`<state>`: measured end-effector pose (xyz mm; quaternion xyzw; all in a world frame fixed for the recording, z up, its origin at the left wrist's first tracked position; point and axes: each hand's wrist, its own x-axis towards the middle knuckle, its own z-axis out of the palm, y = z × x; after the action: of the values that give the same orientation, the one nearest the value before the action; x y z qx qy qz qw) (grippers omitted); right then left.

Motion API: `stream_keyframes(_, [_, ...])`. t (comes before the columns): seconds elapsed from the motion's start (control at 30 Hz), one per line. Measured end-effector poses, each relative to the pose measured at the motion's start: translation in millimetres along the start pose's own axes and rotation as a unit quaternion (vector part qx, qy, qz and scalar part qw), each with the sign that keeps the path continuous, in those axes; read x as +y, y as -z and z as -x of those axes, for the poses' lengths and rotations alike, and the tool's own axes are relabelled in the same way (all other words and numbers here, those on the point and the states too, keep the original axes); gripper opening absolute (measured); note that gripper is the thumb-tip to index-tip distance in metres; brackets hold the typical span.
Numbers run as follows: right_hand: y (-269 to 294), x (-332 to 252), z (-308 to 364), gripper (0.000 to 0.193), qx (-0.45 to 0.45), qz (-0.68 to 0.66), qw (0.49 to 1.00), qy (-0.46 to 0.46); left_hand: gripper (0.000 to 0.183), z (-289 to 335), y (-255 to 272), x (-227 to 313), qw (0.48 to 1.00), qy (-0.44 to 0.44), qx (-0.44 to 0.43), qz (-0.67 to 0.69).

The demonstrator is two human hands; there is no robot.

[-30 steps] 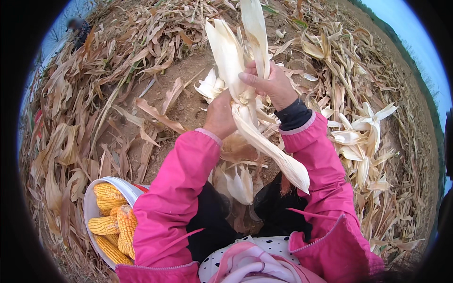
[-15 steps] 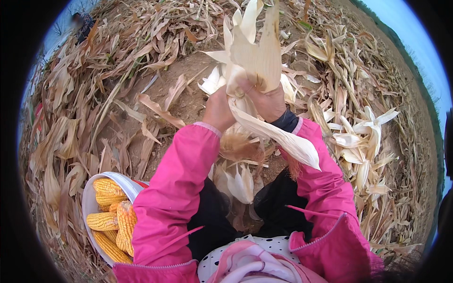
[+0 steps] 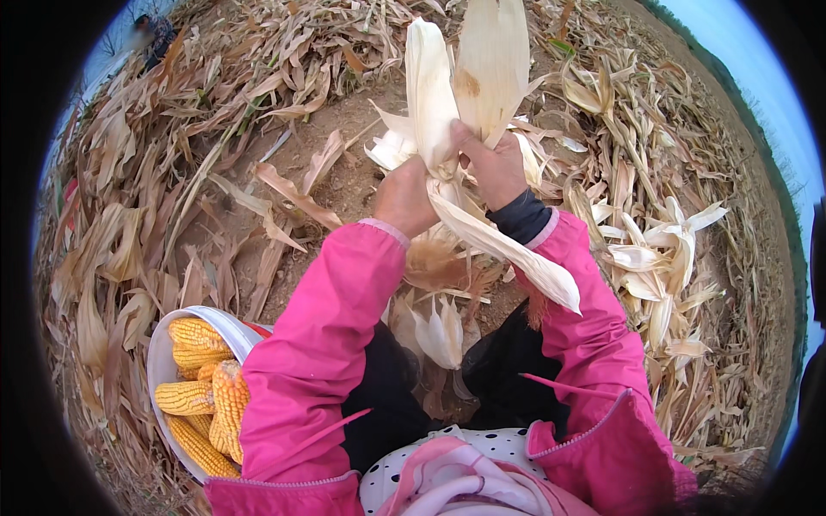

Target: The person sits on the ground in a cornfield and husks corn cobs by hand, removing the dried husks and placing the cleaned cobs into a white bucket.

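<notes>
In front of me, at the upper middle, I hold a pale, dry corn husk with both hands. My left hand is closed round its lower part, by the stalk end. My right hand pinches the base of a broad husk leaf that stands up beside the rest. Another long leaf hangs down over my right wrist. No kernels show in the held husk, so I cannot tell whether a cob is inside.
At my left stands a white bucket with several yellow corn cobs. Stripped husks lie in a pile on the right, and one husk lies between my legs. Dry stalks cover the soil. A person is far off at the upper left.
My right hand has moved slightly right, away from my left. The husk has spread apart, with one leaf now bent off to the right of the upright part.
</notes>
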<state>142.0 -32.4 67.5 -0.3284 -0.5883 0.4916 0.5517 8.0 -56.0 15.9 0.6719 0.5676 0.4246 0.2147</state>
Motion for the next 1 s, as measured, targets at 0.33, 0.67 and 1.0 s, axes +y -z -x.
stream_keyframes(0.33, [16.8, -11.2, -13.0, 0.018, 0.0, -0.02, 1.0, -0.017, 0.038, 1.3, 5.8, 0.5, 0.993, -0.071, 0.05, -0.081])
stream_keyframes(0.67, [2.2, 3.7, 6.9, 0.016, 0.008, 0.023, 0.99, 0.141, 0.038, -3.4, 9.1, 1.4, 0.999, -0.023, 0.025, 0.019])
stream_keyframes(1.0, [-7.6, 1.2, 1.8, 0.026, -0.12, 0.058, 0.988, 0.083, 0.045, -5.4, -0.2, -18.3, 0.99, -0.011, -0.04, 0.131])
